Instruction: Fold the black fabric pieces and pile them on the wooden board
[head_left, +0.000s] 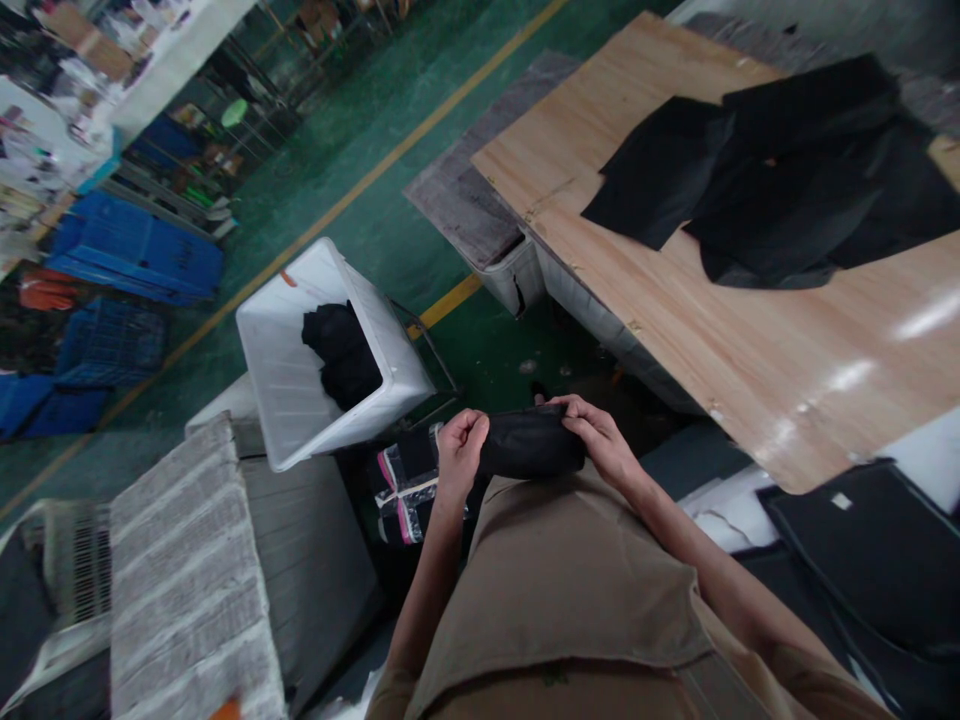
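A dark piece of cloth [529, 442] is stretched between my two hands, just in front of the brown apron [570, 580]. My left hand [461, 445] pinches its left end between thumb and fingers. At the other end, my right hand [596, 435] grips the upper corner. Both hands are closed on the fabric. Below and left of my left hand lies a plastic-wrapped bundle [409, 490] with pink and white bands. More black cloth pieces [787, 180] lie spread and overlapping on the wooden board to the right.
A white bin [289, 400] with black cloth [341, 350] inside stands ahead on the left. The wooden board [675, 330] juts in from the right. A fabric-covered box [187, 580] sits at lower left. Blue crates [135, 245] stand beyond the yellow floor line [375, 170].
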